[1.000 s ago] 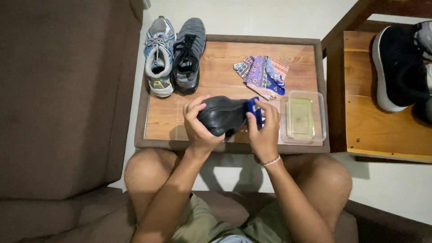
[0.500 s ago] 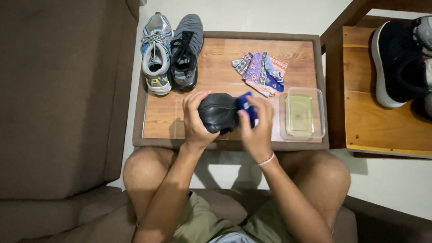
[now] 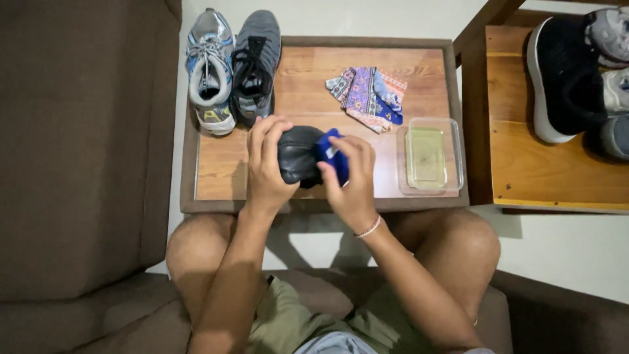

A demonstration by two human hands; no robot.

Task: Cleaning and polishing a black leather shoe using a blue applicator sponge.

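Wood fills most of my view: a low wooden table [image 3: 308, 85] with a dark rim, standing on a pale floor [image 3: 576, 242] between a brown sofa [image 3: 78, 164] and a wooden shelf [image 3: 524, 170] bearing dark shoes. I see my left hand [image 3: 267, 169] wrapped closed round a black shoe [image 3: 298, 154], held just above the table's near edge. My right hand [image 3: 350, 183] presses a blue cloth [image 3: 331, 154] against it, fingers curled on the cloth. Two sneakers [image 3: 232, 65], a patterned cloth [image 3: 370, 95] and a clear plastic container [image 3: 429, 157] lie on the table.
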